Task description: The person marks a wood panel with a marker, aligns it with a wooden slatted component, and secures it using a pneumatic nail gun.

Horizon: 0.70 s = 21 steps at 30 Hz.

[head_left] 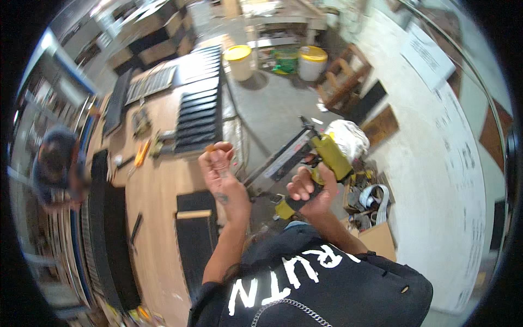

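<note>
My right hand (321, 193) is wrapped round the black grip of a yellow-green nail gun (335, 155). The gun is held up in front of my body, its long dark magazine slanting down to the left. My left hand (219, 163) is raised beside the table edge, fingers curled in. A small orange-brown bit shows at its fingertips, too small to name. Just beyond this hand lies a black slatted panel (199, 120) on the wooden table (158, 201). Nearer me is a black board (196, 245) with a pale wood strip (194, 215) across it.
An orange-handled tool (142, 153) and long black boards (114, 240) lie on the table. Another person (57, 169) is at the left. White buckets with yellow lids (238, 62) stand on the floor ahead. At the right are a white bag (348, 139) and a cardboard box (376, 240).
</note>
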Available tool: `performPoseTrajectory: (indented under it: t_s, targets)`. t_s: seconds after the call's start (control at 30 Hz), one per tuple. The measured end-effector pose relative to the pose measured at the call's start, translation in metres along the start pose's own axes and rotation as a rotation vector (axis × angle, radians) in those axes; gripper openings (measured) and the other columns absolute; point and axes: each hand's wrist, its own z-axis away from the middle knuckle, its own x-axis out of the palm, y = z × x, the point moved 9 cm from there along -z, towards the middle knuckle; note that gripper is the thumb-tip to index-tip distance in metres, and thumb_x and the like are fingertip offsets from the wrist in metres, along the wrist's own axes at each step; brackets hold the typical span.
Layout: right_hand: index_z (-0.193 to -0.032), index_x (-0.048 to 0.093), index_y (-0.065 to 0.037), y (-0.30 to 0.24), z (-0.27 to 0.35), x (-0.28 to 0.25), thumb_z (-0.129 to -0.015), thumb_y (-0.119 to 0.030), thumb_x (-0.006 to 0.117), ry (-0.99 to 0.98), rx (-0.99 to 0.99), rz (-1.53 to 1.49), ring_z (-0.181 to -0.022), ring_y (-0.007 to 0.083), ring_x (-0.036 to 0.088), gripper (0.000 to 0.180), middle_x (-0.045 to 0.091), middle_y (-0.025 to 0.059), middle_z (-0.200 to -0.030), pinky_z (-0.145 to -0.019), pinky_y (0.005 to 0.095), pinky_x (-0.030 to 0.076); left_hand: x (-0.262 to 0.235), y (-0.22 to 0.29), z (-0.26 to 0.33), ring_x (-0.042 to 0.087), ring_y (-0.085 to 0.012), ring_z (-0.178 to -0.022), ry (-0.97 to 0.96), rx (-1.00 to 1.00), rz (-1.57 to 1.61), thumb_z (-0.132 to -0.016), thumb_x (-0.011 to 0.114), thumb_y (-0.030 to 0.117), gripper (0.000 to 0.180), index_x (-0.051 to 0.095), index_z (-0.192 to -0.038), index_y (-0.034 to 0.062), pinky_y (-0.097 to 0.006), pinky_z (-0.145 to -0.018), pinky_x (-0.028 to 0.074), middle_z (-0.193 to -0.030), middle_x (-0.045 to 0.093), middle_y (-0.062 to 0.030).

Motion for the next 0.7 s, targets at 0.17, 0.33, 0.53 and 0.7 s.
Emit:
performPoseTrajectory:
  t_s: [0.17, 0.33, 0.53, 0.7]
  targets:
    - [-0.108, 0.056, -0.003, -0.091, 0.018, -0.023, -0.094, -0.037, 0.052, 0.028, -0.167, 0.080, -0.047, 0.0147, 0.047, 0.037, 0.047, 0.0015, -0.058, -0.054, 0.0337, 0.045, 0.072, -0.048, 0.031, 0.058, -0.0157, -0.088, -0.150, -0.220, 0.323, -0.103, 0.043, 0.024, 0.021, 0.049, -0.094, 0.0056, -0.034, -0.085, 0.048, -0.095, 0.059, -0.0068]
    - [-0.088, 0.056, -0.007, -0.235, 0.057, -0.095, -0.090, -0.032, 0.056, 0.517, -0.629, 0.318, -0.047, 0.0144, 0.046, 0.025, 0.047, 0.0009, -0.057, -0.052, 0.0335, 0.044, 0.003, -0.074, 0.028, 0.060, -0.0203, -0.083, -0.231, -0.138, 0.167, -0.100, 0.049, 0.023, 0.020, 0.054, -0.096, 0.0040, -0.036, -0.077, 0.051, -0.088, 0.060, -0.0090]
    - [-0.077, 0.049, -0.009, -0.440, 0.200, -0.128, -0.084, -0.013, 0.063, 0.984, -1.476, 0.268, -0.047, 0.0131, 0.042, 0.016, 0.043, -0.0001, -0.058, -0.050, 0.0308, 0.042, -0.187, -0.099, 0.058, 0.056, -0.0164, -0.079, 0.272, -0.314, -0.090, -0.102, 0.047, 0.023, 0.022, 0.055, -0.099, 0.0031, -0.030, -0.072, 0.048, -0.086, 0.059, -0.0060]
    - [-0.073, 0.047, -0.006, -0.484, 0.263, -0.116, -0.081, -0.006, 0.060, 1.137, -1.712, 0.367, -0.044, 0.0131, 0.045, 0.015, 0.049, 0.0024, -0.058, -0.043, 0.0307, 0.041, -0.255, -0.084, 0.072, 0.056, -0.0162, -0.074, 0.548, -0.272, -0.224, -0.102, 0.048, 0.030, 0.028, 0.058, -0.094, 0.0038, -0.029, -0.070, 0.050, -0.084, 0.059, -0.0058]
